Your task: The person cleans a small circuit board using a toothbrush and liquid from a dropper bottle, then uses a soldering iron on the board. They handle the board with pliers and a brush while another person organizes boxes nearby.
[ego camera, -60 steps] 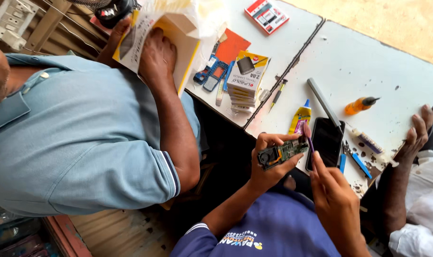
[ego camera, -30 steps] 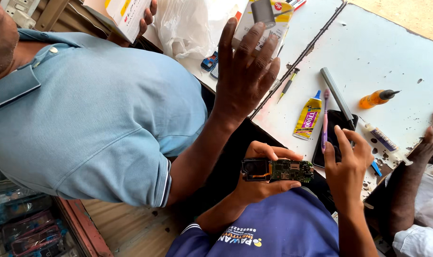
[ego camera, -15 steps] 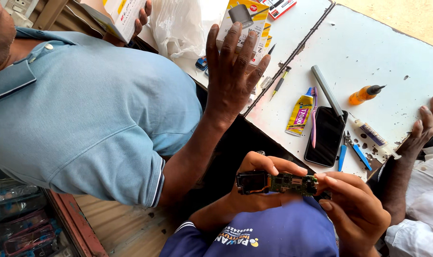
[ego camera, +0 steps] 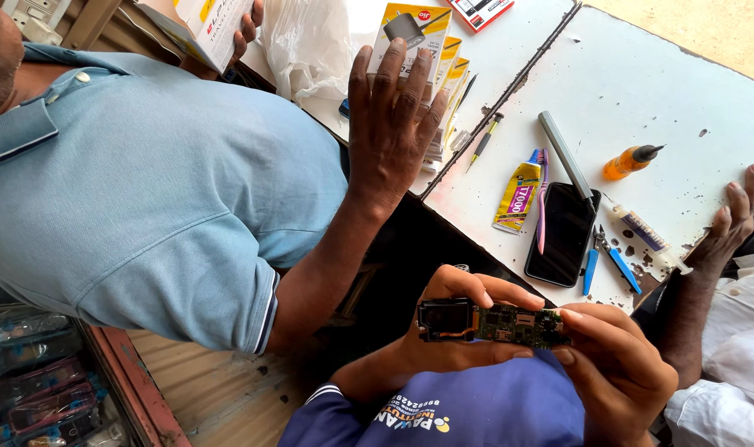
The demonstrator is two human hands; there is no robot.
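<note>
Circuit board (ego camera: 509, 324) long axis level, left hand (ego camera: 455, 319) grip pinching camera end, right hand (ego camera: 617, 368) pinching other end

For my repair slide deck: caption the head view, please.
Both hands, left hand and right hand, hold a green circuit board beside a white table.

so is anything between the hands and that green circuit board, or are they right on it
Nothing visible is in the way. The left hand grips the green circuit board at its camera end, and the right hand pinches the other end with its fingertips.
</note>
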